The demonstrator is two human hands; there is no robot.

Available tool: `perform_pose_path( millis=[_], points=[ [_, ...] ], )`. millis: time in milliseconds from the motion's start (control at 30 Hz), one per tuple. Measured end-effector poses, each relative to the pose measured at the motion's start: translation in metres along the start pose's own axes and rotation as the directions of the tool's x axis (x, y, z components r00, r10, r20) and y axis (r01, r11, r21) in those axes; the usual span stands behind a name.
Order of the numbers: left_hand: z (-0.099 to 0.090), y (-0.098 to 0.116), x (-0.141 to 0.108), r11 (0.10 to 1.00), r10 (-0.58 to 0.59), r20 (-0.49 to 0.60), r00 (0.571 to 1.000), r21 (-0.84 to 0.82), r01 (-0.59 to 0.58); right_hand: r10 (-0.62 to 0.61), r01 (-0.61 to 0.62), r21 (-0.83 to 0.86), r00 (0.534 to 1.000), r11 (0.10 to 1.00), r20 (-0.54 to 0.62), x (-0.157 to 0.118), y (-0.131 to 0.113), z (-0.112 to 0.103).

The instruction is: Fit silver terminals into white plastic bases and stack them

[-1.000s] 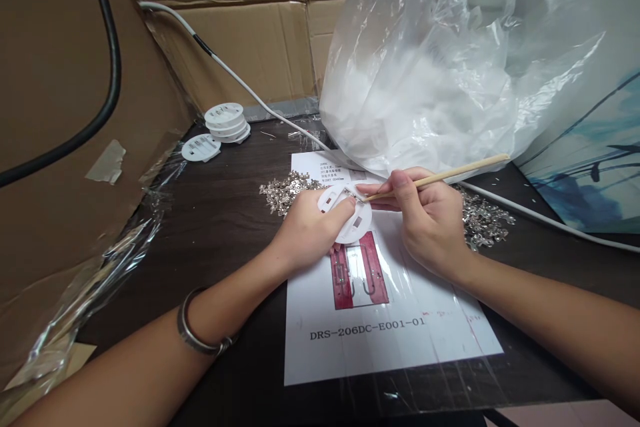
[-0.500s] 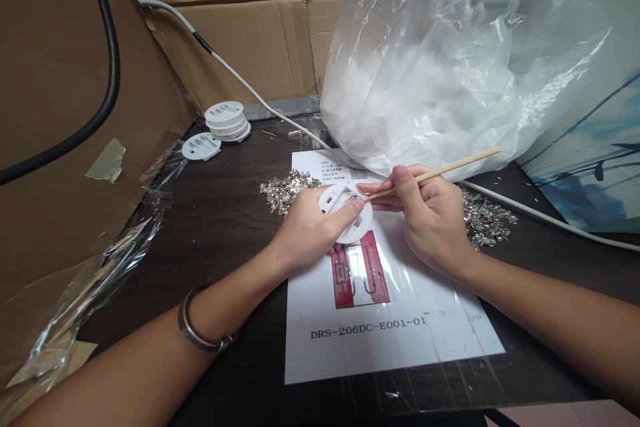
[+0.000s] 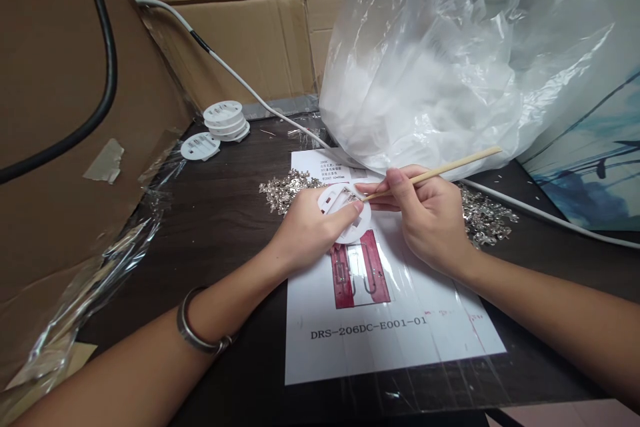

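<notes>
My left hand point(image 3: 315, 223) is closed on a round white plastic disc point(image 3: 356, 230) with slots and small metal parts in it, its thumb lying across the face. In my right hand point(image 3: 430, 217) is a thin wooden stick point(image 3: 460, 161), pinched between thumb and fingers. The stick's tip meets the disc close to my left thumb; whether it presses a metal part I cannot tell. Below the disc lies a printed sheet point(image 3: 345, 360) with a red-and-white picture and the text DRS-206DC-E001-01. Small metal pieces are heaped at the left point(image 3: 287, 190) and at the right point(image 3: 485, 217).
Several white discs point(image 3: 225, 113) are stacked at the back left, with one lying beside them. A big clear plastic bag point(image 3: 415, 100) of white contents stands behind my hands. A white cable point(image 3: 255, 100) crosses the dark table point(image 3: 200, 227), and cardboard walls point(image 3: 250, 47) close the back and left.
Both hands stay almost in place with the disc and stick. The stick's tip and the right fingers have shifted very slightly left.
</notes>
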State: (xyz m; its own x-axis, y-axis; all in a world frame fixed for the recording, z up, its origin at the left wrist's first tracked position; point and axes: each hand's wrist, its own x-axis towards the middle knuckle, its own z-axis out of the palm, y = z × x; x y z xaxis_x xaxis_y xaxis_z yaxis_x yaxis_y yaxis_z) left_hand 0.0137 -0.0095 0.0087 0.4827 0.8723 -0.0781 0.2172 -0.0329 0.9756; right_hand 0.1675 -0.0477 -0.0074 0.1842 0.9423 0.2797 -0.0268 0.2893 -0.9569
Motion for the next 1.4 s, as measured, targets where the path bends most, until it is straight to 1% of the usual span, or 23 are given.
perform_pose_path(
  millis=[200, 433, 633, 767, 833, 1000, 1133, 1200, 1267, 1400],
  points=[
    [0.0, -0.001, -0.001, 1.0, -0.02, -0.016, 1.0, 0.019, 0.021, -0.079, 0.079, -0.045, 0.997, 0.996, 0.004, -0.002, 0.001, 0.001],
    [0.001, -0.002, 0.0, 1.0, -0.024, -0.033, 0.999, -0.002, 0.024, -0.175, 0.189, -0.17, 0.98, 0.967, 0.094, 0.0, 0.004, -0.001],
    [0.001, -0.001, 0.0, 1.0, -0.021, -0.021, 1.0, -0.016, 0.02, -0.145, 0.152, -0.123, 0.987, 0.981, 0.063, -0.002, 0.006, -0.001],
    [0.0, -0.001, 0.001, 1.0, -0.023, -0.011, 1.0, -0.014, 0.023, -0.187, 0.196, -0.145, 0.98, 0.97, 0.068, -0.003, 0.007, -0.002],
    [-0.001, 0.0, 0.0, 0.999, -0.03, -0.007, 1.0, -0.011, 0.03, -0.231, 0.244, -0.196, 0.969, 0.95, 0.086, -0.003, 0.007, -0.003],
    [-0.001, 0.001, -0.002, 0.999, -0.042, -0.009, 0.999, 0.016, 0.042, -0.346, 0.381, -0.33, 0.924, 0.864, 0.162, -0.001, 0.007, -0.007],
    [0.0, 0.001, -0.001, 0.997, -0.057, -0.026, 0.998, 0.046, 0.058, -0.416, 0.475, -0.359, 0.879, 0.803, 0.233, 0.002, 0.008, -0.01],
    [0.0, 0.001, 0.0, 0.997, -0.047, -0.029, 0.998, 0.061, 0.049, -0.421, 0.498, -0.378, 0.866, 0.781, 0.269, 0.003, 0.007, -0.01],
    [0.001, 0.001, 0.001, 0.997, -0.035, -0.027, 0.999, 0.066, 0.037, -0.408, 0.489, -0.402, 0.871, 0.774, 0.274, 0.004, 0.006, -0.01],
    [0.001, 0.0, 0.001, 0.998, -0.016, -0.04, 0.999, 0.064, 0.019, -0.371, 0.436, -0.435, 0.9, 0.788, 0.229, 0.004, 0.003, -0.009]
  ],
)
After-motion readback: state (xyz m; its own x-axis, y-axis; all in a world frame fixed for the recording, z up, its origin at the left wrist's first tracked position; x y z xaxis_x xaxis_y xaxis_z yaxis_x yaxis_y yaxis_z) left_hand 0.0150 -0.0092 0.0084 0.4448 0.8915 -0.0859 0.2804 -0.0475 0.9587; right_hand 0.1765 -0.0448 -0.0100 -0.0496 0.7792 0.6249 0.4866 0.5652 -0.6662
